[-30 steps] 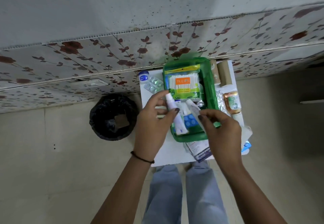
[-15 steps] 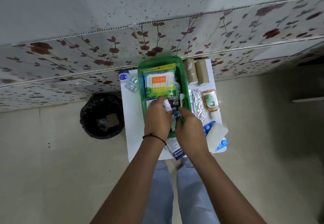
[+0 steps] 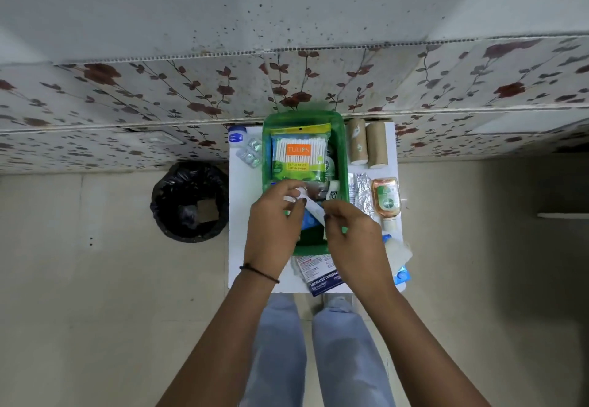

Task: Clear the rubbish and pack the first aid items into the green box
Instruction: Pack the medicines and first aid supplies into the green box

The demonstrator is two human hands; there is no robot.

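Over the near half of the green box (image 3: 341,151), both hands meet on one small white tube (image 3: 314,212): left hand (image 3: 274,231) pinches its far end between thumb and fingertips, right hand (image 3: 353,240) closed on its near end, tube slanting between them just above the box floor. Half a second ago the hands were bunched tight together, deeper in the box; now they have drawn slightly apart and the tube shows full length between them, so it looks like it is being turned to fit, not yet let go. Beyond the grip, cotton swab pack (image 3: 299,158) lies flat in the far half of the box; another small tube (image 3: 333,190) sits just right of the fingertips, inside the box. Right of the grip, outside the box: foil strip (image 3: 361,194), orange bottle (image 3: 386,201), two bandage rolls (image 3: 366,145). Nearer than the grip, dressing packet (image 3: 322,276) at the table edge. Left, well apart: blister pack (image 3: 251,153), black bin (image 3: 191,202) on the floor. Judgement: packing is partway; most loose items remain outside.
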